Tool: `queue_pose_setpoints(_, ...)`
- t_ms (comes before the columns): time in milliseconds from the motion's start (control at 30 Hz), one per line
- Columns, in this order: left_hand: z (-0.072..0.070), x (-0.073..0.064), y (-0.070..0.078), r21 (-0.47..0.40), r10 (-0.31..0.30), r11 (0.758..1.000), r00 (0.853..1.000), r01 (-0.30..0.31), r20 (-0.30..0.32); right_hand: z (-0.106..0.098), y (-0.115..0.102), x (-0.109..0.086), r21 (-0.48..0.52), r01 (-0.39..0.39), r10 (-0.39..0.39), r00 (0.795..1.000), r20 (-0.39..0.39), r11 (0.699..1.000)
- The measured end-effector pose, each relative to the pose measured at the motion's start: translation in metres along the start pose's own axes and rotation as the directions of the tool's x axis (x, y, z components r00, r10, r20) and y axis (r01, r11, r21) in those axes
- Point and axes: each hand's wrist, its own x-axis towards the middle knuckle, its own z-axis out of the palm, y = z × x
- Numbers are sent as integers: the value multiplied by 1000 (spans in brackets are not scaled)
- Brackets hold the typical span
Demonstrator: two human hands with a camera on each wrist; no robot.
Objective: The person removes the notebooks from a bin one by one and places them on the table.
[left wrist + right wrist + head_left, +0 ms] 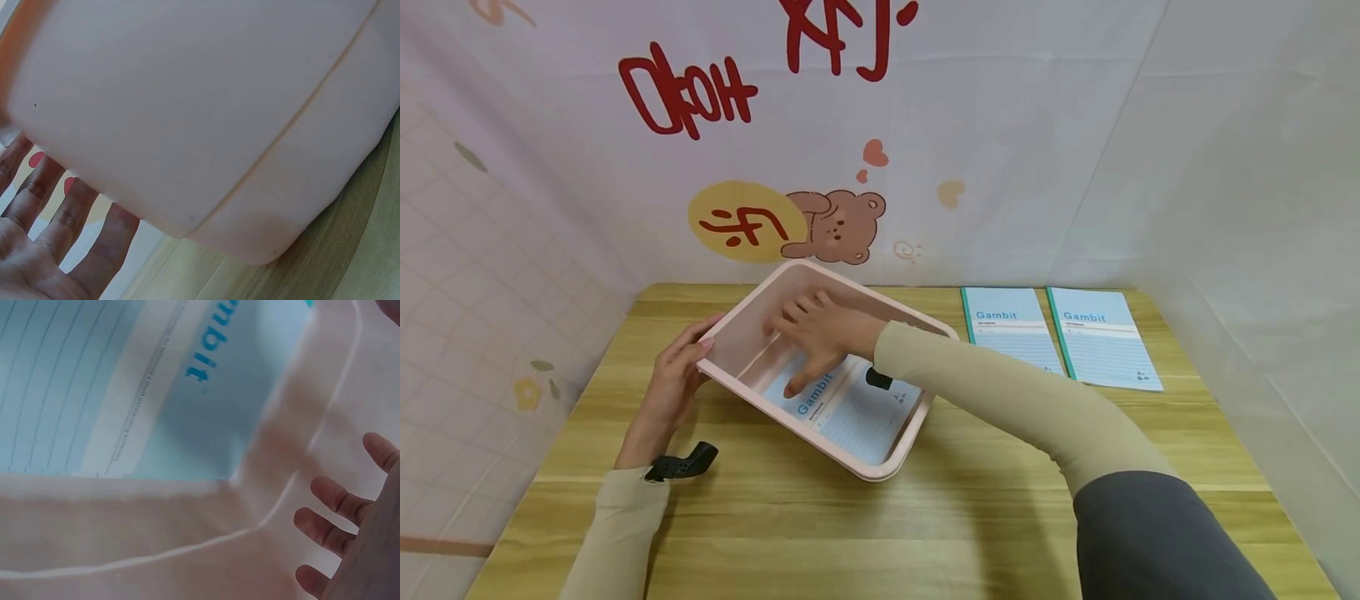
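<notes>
Bin (745, 333) of pale pink colour is above the near-middle part of the wooden table (790, 533), turned at an angle, and it seems to be tilted; whether its whole base rests on the wood, I cannot tell. The left hand (676, 375) holds it at the left corner: the thumb lies over the rim, while the other fingers, which are almost straight and a little apart, support the wall from outside. The right hand (823, 333) is inside the bin, with its fingers spread wide and nothing in its grasp; it is near the inner wall, but I cannot say with certainty if the fingertips touch it. Below this hand, on the bottom of the bin, lies a light-blue notebook (861, 427), on which the word "Gambit" can be read, and the forearm covers one part of it. To the right, near the far edge of the table, a first spare notebook (1011, 329) and a second spare notebook (1105, 337) lie flat side by side, both with green spines.
</notes>
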Motion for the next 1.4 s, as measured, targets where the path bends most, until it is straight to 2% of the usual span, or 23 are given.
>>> queue_pose_setpoints(200,1,-1,1,2,-9,1000,1000,9,-11,10,-8,7,-44,17,-15,999,43,999)
queue_pose_setpoints(467,2,-1,2,29,-13,1000,1000,13,-16,21,-17,12,-167,43,-23,992,124,985)
queue_pose_setpoints(733,2,-2,1,4,-7,1000,1000,7,-30,33,-24,15,-153,78,-53,985,164,985)
queue_pose_setpoints(1033,-1,0,-1,13,-1,1000,1000,1,-15,37,-26,18,-183,86,-59,987,150,979)
queue_pose_setpoints(1400,-1,0,0,22,-12,1000,1000,13,-18,33,-26,15,-215,44,-21,994,108,976)
